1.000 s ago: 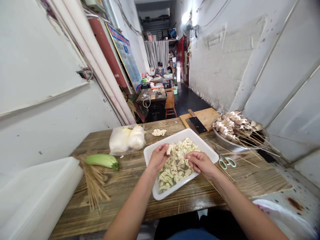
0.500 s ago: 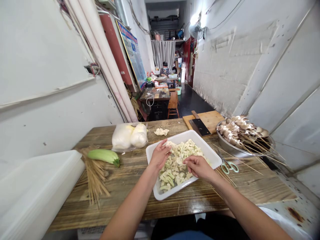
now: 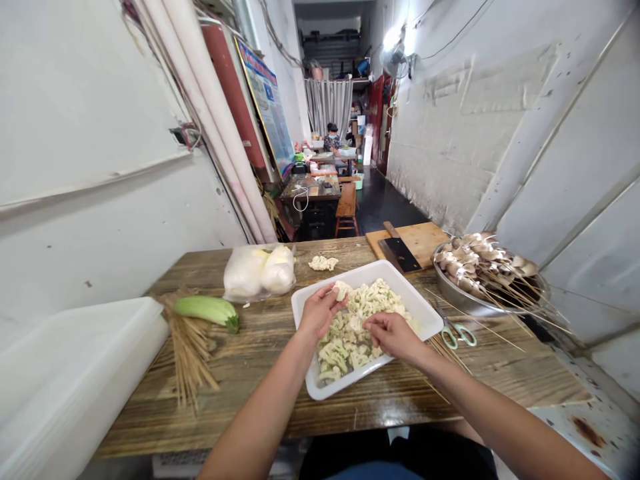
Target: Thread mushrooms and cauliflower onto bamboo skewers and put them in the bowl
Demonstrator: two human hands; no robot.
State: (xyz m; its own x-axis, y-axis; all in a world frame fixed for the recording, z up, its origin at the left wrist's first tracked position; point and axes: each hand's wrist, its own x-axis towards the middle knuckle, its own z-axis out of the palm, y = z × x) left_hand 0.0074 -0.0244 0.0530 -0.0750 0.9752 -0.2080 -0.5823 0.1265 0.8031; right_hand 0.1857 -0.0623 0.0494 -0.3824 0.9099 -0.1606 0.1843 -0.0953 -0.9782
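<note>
A white plastic tray point(image 3: 434, 319) of cut cauliflower florets point(image 3: 379, 298) stands tilted to the view on the wooden table. Over its left side, my left hand point(image 3: 320, 312) pinches a cauliflower floret point(image 3: 341, 291) between thumb and fingers. My right hand point(image 3: 395, 335) is above the tray's right half, its thumb and forefinger pressed together; whatever they may hold is too small to make out. Thin bamboo skewers point(image 3: 450, 352) lie beside the tray, partly under my right forearm. A small heap of cauliflower point(image 3: 323, 263) sits behind the tray.
Right of the tray are green-handled scissors point(image 3: 459, 335) and a metal basin point(image 3: 480, 305) of skewered mushrooms point(image 3: 475, 260). A cleaver point(image 3: 399, 252) rests on a cutting board point(image 3: 423, 241). Leftward lie bagged cauliflower point(image 3: 260, 272), a green squash point(image 3: 207, 310) and bundled skewers point(image 3: 190, 363). A person point(image 3: 332, 140) sits far back.
My left fingers have lifted and turned, and the floret in them now shows clearly. My right hand has shifted slightly left, still pinched. The tray and other things stay put.
</note>
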